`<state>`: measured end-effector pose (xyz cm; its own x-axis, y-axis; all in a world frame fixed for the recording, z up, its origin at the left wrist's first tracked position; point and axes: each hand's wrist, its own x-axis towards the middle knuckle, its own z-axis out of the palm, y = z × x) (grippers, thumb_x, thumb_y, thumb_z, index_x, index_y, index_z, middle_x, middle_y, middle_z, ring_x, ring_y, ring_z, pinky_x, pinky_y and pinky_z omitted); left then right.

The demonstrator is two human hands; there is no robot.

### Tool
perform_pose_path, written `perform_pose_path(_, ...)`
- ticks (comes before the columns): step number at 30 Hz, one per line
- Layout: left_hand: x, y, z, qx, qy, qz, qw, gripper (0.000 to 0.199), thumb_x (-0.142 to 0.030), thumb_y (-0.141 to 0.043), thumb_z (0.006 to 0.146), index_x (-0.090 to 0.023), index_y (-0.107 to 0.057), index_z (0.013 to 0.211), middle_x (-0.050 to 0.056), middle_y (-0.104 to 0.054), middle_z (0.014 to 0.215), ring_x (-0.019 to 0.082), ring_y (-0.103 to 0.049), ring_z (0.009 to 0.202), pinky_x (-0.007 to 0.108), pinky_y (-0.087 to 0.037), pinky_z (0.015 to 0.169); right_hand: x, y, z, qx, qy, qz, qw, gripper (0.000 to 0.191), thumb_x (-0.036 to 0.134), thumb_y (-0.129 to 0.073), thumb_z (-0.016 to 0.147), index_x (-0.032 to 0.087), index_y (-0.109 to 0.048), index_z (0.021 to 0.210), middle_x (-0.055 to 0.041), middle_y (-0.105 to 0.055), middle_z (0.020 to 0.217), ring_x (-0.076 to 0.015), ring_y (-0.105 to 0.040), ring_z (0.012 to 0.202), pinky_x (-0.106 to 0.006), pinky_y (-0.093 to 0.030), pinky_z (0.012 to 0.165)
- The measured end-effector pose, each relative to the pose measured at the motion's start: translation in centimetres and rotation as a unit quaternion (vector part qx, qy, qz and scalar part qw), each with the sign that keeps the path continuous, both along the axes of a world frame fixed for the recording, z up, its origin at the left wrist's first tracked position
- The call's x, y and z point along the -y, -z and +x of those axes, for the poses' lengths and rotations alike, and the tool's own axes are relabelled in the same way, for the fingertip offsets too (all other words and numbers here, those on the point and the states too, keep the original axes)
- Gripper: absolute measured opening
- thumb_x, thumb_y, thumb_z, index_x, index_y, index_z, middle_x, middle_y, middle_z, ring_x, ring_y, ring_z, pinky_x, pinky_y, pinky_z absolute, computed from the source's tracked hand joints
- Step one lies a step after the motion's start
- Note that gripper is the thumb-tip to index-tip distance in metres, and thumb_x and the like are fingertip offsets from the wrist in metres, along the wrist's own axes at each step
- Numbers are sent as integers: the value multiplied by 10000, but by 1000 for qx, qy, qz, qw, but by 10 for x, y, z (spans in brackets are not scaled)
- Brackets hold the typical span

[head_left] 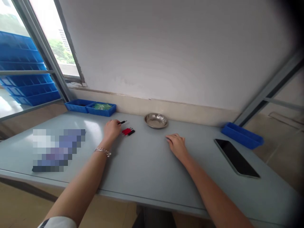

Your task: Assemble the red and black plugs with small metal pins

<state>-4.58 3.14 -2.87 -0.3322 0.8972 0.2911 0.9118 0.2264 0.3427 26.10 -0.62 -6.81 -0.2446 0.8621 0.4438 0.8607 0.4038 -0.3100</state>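
My left hand [112,129], with a bracelet at the wrist, is closed on a small black piece [122,122] with a thin metal tip, left of centre over the table. Just to its right lie red pieces [126,131] and a black piece [131,133] side by side. A round metal dish [156,120] stands behind and between my hands. My right hand [176,142] rests on the table in front of the dish, fingers curled together; a small dark thing shows at its fingertips, too small to name.
Two blue bins [101,113] stand at the back left, one holding green packets. A phone [236,158] and a blue tray [242,135] are at the right. A blurred-out item [59,150] lies on the left of the grey table [147,177]. Blue crates [28,69] are stacked far left.
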Motion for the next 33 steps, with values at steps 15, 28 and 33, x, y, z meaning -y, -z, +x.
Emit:
perform_pose_path(15, -2, 6, 5, 56, 43, -68, 995, 236, -254, -471, 750, -154, -626, 898, 123, -641, 910, 249, -567, 873, 338, -435, 736, -8, 8, 8, -82, -30, 16, 996, 252, 31, -392, 712, 171, -587, 789, -64, -600, 826, -183, -521, 823, -322, -400, 743)
perform_pose_path(28, -4, 0, 4, 49, 61, -111, 991, 250, -238, -475, 720, -177, -620, 914, 57, -657, 858, 191, -584, 800, 251, -434, 691, -10, 12, 12, -80, -7, 10, 997, 195, 71, -469, 669, 170, -576, 799, -48, -567, 746, -175, -508, 757, -307, -406, 720)
perform_pose_path(33, -2, -5, 6, 44, 64, -133, 988, 250, -194, -489, 694, -191, -621, 906, 43, -655, 878, 190, -576, 812, 252, -425, 684, -11, 11, 13, -76, 7, 14, 997, 164, 95, -492, 677, 169, -575, 798, -53, -556, 748, -181, -508, 767, -303, -399, 711)
